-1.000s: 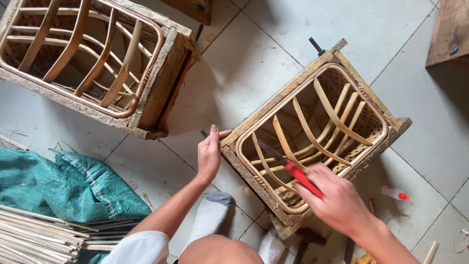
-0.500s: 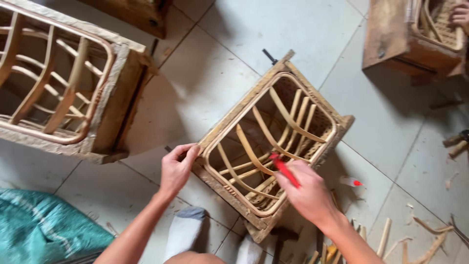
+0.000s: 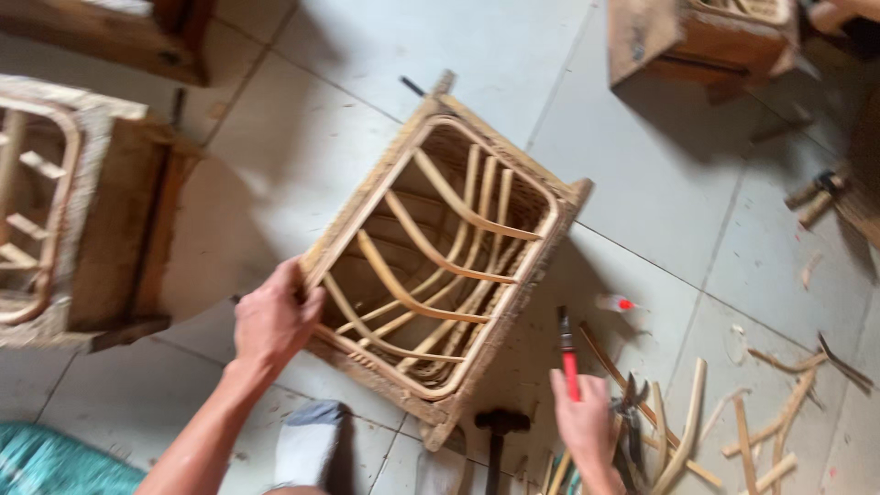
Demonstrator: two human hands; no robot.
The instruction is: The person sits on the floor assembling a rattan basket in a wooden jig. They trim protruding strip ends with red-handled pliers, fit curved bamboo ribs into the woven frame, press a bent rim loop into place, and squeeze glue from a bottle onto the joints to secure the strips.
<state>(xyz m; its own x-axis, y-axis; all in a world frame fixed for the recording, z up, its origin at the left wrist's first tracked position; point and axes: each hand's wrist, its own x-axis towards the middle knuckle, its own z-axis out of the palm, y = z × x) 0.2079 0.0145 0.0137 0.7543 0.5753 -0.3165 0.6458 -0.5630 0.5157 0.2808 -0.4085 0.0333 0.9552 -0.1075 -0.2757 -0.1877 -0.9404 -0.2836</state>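
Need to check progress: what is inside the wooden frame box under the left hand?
Inside the frame box, curved cane strips cross the opening. The left hand grips its near-left rim. The box's bottom is shadowed, unclear.

Looks to me like a rattan craft workshop.
I see wooden frame moulds (image 3: 440, 266), cane offcuts (image 3: 733, 431) and a hammer (image 3: 498, 431) on tiled floor (image 3: 642, 202).

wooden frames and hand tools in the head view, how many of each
wooden frames with bent cane: 3 (one gripped by the left hand at, one at left, one top right)
red-handled tool in the right hand: 1
hammer: 1
total: 5
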